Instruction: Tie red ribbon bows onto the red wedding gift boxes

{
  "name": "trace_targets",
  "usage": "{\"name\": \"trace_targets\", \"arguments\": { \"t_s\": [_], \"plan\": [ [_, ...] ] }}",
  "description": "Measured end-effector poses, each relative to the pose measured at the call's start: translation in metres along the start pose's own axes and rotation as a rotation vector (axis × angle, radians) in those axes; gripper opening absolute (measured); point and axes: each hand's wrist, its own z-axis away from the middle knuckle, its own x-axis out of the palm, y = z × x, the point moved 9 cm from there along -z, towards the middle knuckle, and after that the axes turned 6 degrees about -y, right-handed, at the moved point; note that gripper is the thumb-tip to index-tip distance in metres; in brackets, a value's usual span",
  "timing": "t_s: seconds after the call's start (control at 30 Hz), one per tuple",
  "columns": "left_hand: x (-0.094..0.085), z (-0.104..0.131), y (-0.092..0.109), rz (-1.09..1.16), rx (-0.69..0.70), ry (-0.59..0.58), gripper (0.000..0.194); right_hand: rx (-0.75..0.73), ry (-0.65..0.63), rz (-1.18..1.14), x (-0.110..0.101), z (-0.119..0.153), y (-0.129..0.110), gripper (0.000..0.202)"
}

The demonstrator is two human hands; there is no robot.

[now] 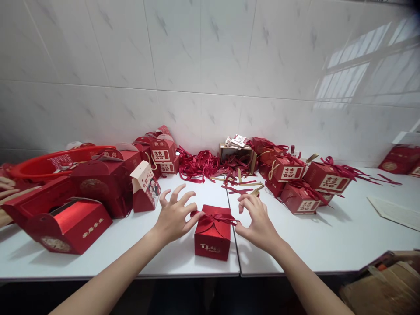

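A small red gift box (212, 245) with gold lettering stands upright near the table's front edge. Over its folded top lies a dark red ribbon (218, 217), tied in a bow at the middle. My left hand (177, 215) is at the box's left, with the ribbon's left end between thumb and forefinger and the other fingers spread. On the right side, my right hand (256, 221) has curled fingers, and the ribbon's right end reaches its thumb and fingertips. The exact grip there is partly hidden.
Several larger red boxes (77, 225) and a red plastic basket (42, 168) crowd the left, where another person's hand (6, 188) shows. Loose ribbons (198, 164) lie at the back beside an open box of ribbons (238, 155). Tied boxes (300, 199) are stacked right.
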Motion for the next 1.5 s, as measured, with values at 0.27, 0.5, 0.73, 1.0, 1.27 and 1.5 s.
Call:
{"name": "trace_targets", "arguments": {
  "t_s": [0.27,0.5,0.73,1.0,1.27,1.5],
  "plan": [
    [0.028,-0.003,0.011,0.685,-0.072,-0.256,0.022,-0.009,-0.272,-0.552,0.007,-0.006,0.018,0.019],
    [0.012,-0.007,-0.001,0.572,-0.135,-0.112,0.016,-0.115,-0.26,-0.546,-0.002,-0.018,-0.005,0.017],
    [0.002,-0.012,0.001,0.425,-0.145,0.061,0.014,-0.184,-0.272,-0.208,0.03,-0.031,-0.035,0.011],
    [-0.009,0.015,0.0,0.566,-0.243,0.203,0.018,-0.091,-0.2,-0.197,0.031,-0.026,-0.028,0.006],
    [0.004,0.014,0.03,0.636,-0.198,-0.031,0.014,-0.097,-0.164,-0.139,0.033,-0.021,-0.032,0.006],
    [0.016,0.026,0.022,0.747,-0.283,-0.053,0.021,-0.126,-0.159,-0.092,0.035,-0.017,-0.036,0.005]
  ]
}}
